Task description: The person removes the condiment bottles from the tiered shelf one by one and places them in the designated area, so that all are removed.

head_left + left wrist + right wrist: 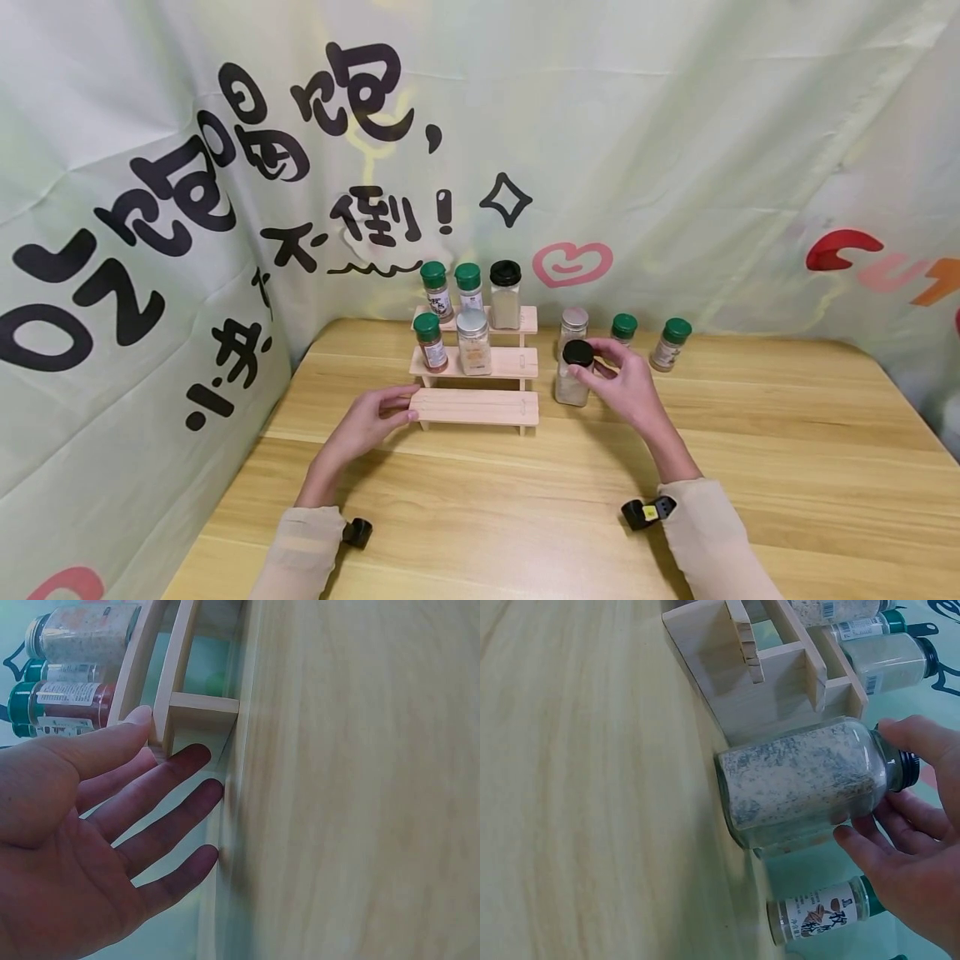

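Note:
My right hand (pixel 626 383) holds a square glass jar (pixel 802 780) with a black lid by its neck, thumb and fingers around the top. Pale, speckled seasoning fills most of this jar, which stands upright at the right side of a three-tier wooden spice rack (pixel 474 407). At the rack's other end, my left hand (pixel 371 421) pinches the left end of the lowest step between thumb and index finger, its other fingers spread loosely. A silver-lidded jar (pixel 474 343) and a green-capped bottle (pixel 431 343) occupy the middle step. The lowest step is bare.
On the top step stand two green-capped bottles, one here (pixel 437 292), and a black-lidded jar (pixel 506 296). Behind the held jar is another jar with a silvery lid (pixel 574 321). Two more green-capped bottles, including this one (pixel 670 346), stand farther right on the table (pixel 787 433).

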The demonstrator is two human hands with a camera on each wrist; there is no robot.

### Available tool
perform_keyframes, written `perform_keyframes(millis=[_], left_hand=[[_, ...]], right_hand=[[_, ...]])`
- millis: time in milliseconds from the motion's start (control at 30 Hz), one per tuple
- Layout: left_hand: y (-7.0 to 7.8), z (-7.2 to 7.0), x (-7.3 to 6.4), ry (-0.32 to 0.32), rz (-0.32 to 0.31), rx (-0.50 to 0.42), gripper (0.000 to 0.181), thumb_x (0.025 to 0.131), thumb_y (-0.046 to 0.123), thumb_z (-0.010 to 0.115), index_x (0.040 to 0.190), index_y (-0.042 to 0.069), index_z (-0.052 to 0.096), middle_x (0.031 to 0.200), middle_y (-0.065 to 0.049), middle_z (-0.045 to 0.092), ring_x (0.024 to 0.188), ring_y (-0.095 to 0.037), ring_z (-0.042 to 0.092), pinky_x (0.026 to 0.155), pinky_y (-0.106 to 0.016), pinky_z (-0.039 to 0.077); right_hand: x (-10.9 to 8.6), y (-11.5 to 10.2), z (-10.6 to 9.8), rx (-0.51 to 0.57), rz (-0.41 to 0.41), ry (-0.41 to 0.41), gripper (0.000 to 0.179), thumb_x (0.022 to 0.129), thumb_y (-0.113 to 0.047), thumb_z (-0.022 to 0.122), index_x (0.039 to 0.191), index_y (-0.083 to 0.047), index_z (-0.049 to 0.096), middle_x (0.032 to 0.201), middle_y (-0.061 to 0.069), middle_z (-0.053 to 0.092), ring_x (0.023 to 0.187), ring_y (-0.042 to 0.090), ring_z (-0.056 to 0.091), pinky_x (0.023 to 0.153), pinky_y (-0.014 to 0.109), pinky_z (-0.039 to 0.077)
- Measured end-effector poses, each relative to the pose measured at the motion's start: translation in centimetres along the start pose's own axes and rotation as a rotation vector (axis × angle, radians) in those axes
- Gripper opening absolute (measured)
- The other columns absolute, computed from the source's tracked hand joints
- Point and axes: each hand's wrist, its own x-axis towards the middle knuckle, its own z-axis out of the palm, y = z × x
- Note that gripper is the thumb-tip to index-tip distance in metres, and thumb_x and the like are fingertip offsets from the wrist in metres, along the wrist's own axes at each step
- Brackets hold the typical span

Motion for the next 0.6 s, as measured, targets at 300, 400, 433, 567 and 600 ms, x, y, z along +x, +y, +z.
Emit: perform_keyframes(millis=[300,400,433,567,600], left_hand=[[0.0,0.1,-0.1,-0.004,0.002,-0.012,0.049,0.096,0.010,0.073,0.142,-0.001,0.059,0.134,-0.022,0.065,0.120,-0.035,0.065,0.101,-0.044,0.054],[0.0,0.0,-0.1,-0.002,0.000,-0.010,0.049,0.096,0.011,0.073,0.142,-0.001,0.059,0.134,-0.022,0.065,0.120,-0.035,0.065,0.102,-0.044,0.054],[0.1,0.0,-0.1,0.000,-0.004,-0.010,0.049,0.096,0.011,0.073,0.142,-0.001,0.059,0.133,-0.022,0.065,0.120,-0.035,0.065,0.102,-0.044,0.054],[0.2,0.0,-0.1,0.004,-0.013,-0.006,0.049,0.096,0.010,0.074,0.142,0.000,0.059,0.133,-0.022,0.065,0.120,-0.035,0.065,0.102,-0.044,0.054],[0.2,0.1,0.0,0.004,-0.016,-0.007,0.049,0.096,0.010,0.074,0.141,0.000,0.059,0.133,-0.021,0.065,0.120,-0.035,0.065,0.101,-0.044,0.054]], right_hand=[[-0.1,-1.4,-0.6,-0.009,-0.012,0.030,0.047,0.093,-0.017,0.079,0.132,0.003,0.061,0.132,0.020,0.061,0.129,0.034,0.057,0.112,0.048,0.044],[-0.3,-2.4,-0.8,0.014,-0.057,0.075,0.046,0.094,-0.017,0.078,0.131,0.004,0.062,0.131,0.019,0.062,0.128,0.033,0.057,0.112,0.044,0.045],[-0.3,-2.8,-0.9,0.031,-0.072,0.089,0.044,0.094,-0.016,0.078,0.130,0.004,0.063,0.130,0.019,0.063,0.127,0.033,0.058,0.111,0.041,0.046],[-0.5,-4.3,-0.7,0.117,-0.129,0.114,0.038,0.094,-0.013,0.077,0.127,0.003,0.066,0.127,0.020,0.064,0.125,0.031,0.060,0.108,0.029,0.047],[-0.6,-4.7,-0.6,0.141,-0.144,0.111,0.037,0.094,-0.012,0.077,0.126,0.003,0.066,0.127,0.020,0.064,0.125,0.032,0.061,0.108,0.029,0.048]])
